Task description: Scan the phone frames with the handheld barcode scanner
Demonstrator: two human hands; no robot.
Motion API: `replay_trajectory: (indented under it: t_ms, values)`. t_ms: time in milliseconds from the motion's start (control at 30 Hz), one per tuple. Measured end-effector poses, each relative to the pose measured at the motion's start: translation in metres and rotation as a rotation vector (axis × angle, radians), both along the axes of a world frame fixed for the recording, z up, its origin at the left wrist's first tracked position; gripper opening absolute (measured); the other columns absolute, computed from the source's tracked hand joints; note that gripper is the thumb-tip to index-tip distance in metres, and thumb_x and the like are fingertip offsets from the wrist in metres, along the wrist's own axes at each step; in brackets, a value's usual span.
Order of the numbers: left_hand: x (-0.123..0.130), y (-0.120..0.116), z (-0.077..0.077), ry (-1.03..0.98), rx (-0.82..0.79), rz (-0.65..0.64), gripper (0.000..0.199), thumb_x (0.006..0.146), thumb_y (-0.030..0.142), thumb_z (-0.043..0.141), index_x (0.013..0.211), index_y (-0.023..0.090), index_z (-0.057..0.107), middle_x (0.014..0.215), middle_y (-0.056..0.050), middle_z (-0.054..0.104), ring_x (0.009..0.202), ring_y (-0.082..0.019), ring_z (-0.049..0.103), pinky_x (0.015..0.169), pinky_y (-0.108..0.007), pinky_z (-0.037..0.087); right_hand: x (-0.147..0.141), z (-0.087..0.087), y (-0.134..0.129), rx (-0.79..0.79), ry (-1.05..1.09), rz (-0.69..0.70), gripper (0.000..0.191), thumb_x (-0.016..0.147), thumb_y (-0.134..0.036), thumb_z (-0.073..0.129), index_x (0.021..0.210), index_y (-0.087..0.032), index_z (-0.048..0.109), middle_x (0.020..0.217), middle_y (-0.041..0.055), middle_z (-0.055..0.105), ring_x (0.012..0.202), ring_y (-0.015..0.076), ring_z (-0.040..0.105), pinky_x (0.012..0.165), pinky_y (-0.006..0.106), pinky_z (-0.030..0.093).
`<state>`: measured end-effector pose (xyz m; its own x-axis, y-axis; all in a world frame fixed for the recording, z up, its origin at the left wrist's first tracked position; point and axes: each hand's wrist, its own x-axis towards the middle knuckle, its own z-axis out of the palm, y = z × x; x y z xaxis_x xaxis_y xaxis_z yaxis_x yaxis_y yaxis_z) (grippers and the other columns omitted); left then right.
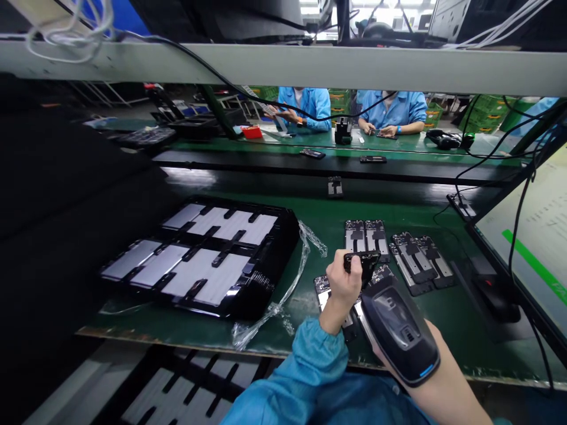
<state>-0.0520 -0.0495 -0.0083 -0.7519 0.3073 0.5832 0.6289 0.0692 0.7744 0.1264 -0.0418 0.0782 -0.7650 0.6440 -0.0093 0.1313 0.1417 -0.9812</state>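
Observation:
My left hand (342, 286) is closed on an opened phone unit (368, 264), holding it tilted with its dark edge toward me. My right hand (444, 367), mostly hidden, grips a black barcode scanner (398, 330) with a blue light at its rear. The scanner's front end is just below the held phone unit. Under and around both hands lie more opened phone units, one pair (365, 239) beyond the left hand and an overlapping group (416, 262) to the right. Circuit boards and grey plates show on them.
To the left is a stack of black trays (283, 260) holding silver plates, with twisted clear plastic wrap (295, 283) beside it. A mouse (496, 298) and a monitor (531, 236) stand right. A conveyor (266, 168) runs behind; two co-workers sit beyond. A shelf beam (283, 65) crosses overhead.

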Motion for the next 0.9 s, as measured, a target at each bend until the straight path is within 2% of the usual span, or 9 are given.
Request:
replay_trajectory:
  t_ms: [100, 167, 333, 533, 633, 700, 767, 833, 900]
  values:
    - [0.005, 0.005, 0.000, 0.023, -0.052, 0.059, 0.018, 0.085, 0.036, 0.054, 0.079, 0.020, 0.057, 0.057, 0.003, 0.056, 0.046, -0.010, 0.052, 0.050, -0.019, 0.041, -0.004, -0.001, -0.003, 0.064, -0.037, 0.113, 0.037, 0.075, -0.018, 0.066, 0.110, -0.029, 0.065, 0.098, 0.0016, 0.073, 0.082, 0.0247, 0.069, 0.075, 0.034, 0.060]
    - [0.007, 0.008, 0.002, -0.008, -0.084, 0.101, 0.016, 0.082, 0.036, 0.058, 0.082, 0.020, 0.058, 0.057, 0.003, 0.057, 0.047, -0.010, 0.054, 0.051, -0.019, 0.043, -0.007, -0.003, -0.005, 0.093, -0.042, 0.129, 0.035, 0.075, -0.016, 0.064, 0.107, -0.029, 0.064, 0.093, 0.0006, 0.070, 0.077, 0.0230, 0.066, 0.073, 0.033, 0.059]
    - [0.013, 0.013, 0.005, -0.139, -0.113, 0.122, 0.021, 0.078, 0.038, 0.063, 0.087, 0.021, 0.056, 0.059, 0.004, 0.058, 0.050, -0.011, 0.057, 0.052, -0.020, 0.043, -0.011, -0.002, -0.008, 0.138, -0.006, 0.078, 0.020, 0.074, -0.015, 0.064, 0.092, -0.025, 0.063, 0.082, 0.0002, 0.066, 0.071, 0.0205, 0.063, 0.068, 0.031, 0.057]
    - [0.009, 0.019, 0.003, -0.192, -0.118, 0.124, 0.027, 0.077, 0.041, 0.064, 0.089, 0.021, 0.050, 0.065, 0.003, 0.057, 0.056, -0.014, 0.058, 0.057, -0.024, 0.042, -0.014, 0.007, -0.013, 0.148, -0.021, 0.087, 0.028, 0.078, -0.017, 0.064, 0.105, -0.024, 0.067, 0.095, 0.0045, 0.073, 0.073, 0.0207, 0.066, 0.071, 0.031, 0.059]
    - [0.005, 0.035, 0.004, -0.290, -0.130, 0.062, 0.028, 0.083, 0.043, 0.061, 0.095, 0.021, 0.047, 0.071, 0.002, 0.058, 0.063, -0.015, 0.059, 0.063, -0.025, 0.044, 0.005, -0.007, 0.000, 0.085, -0.039, -0.018, 0.030, 0.076, -0.022, 0.070, 0.107, -0.020, 0.069, 0.099, 0.0074, 0.075, 0.081, 0.0247, 0.070, 0.079, 0.035, 0.060]
    - [0.015, 0.055, 0.001, -0.417, -0.143, -0.063, 0.027, 0.089, 0.044, 0.055, 0.100, 0.020, 0.047, 0.079, -0.001, 0.060, 0.071, -0.015, 0.060, 0.070, -0.027, 0.046, 0.031, -0.027, 0.020, 0.031, -0.124, -0.240, 0.030, 0.073, -0.029, 0.077, 0.100, -0.018, 0.071, 0.093, 0.0090, 0.077, 0.083, 0.0280, 0.071, 0.080, 0.038, 0.060]
    - [0.041, 0.076, -0.008, -0.599, -0.168, -0.294, 0.029, 0.092, 0.042, 0.053, 0.108, 0.018, 0.048, 0.088, -0.005, 0.062, 0.079, -0.016, 0.061, 0.077, -0.029, 0.048, 0.064, -0.053, 0.043, -0.030, -0.218, -0.482, 0.035, 0.068, -0.039, 0.082, 0.095, -0.017, 0.074, 0.092, 0.0110, 0.078, 0.087, 0.0315, 0.072, 0.083, 0.042, 0.059]
    - [0.077, 0.090, -0.022, -0.789, -0.235, -0.654, 0.046, 0.087, 0.035, 0.062, 0.125, 0.015, 0.044, 0.098, -0.008, 0.064, 0.085, -0.016, 0.063, 0.081, -0.030, 0.050, 0.096, -0.078, 0.063, -0.119, -0.167, -0.602, 0.046, 0.065, -0.046, 0.084, 0.100, -0.019, 0.075, 0.104, 0.0117, 0.078, 0.104, 0.0335, 0.069, 0.098, 0.047, 0.053]
    - [0.108, 0.094, -0.038, -0.892, -0.349, -1.033, 0.085, 0.074, 0.022, 0.074, 0.145, 0.016, 0.028, 0.107, -0.009, 0.065, 0.086, -0.017, 0.064, 0.081, -0.032, 0.052, 0.117, -0.099, 0.077, -0.238, -0.019, -0.660, 0.054, 0.065, -0.050, 0.084, 0.109, -0.021, 0.073, 0.117, 0.0100, 0.074, 0.117, 0.0325, 0.064, 0.107, 0.050, 0.046]
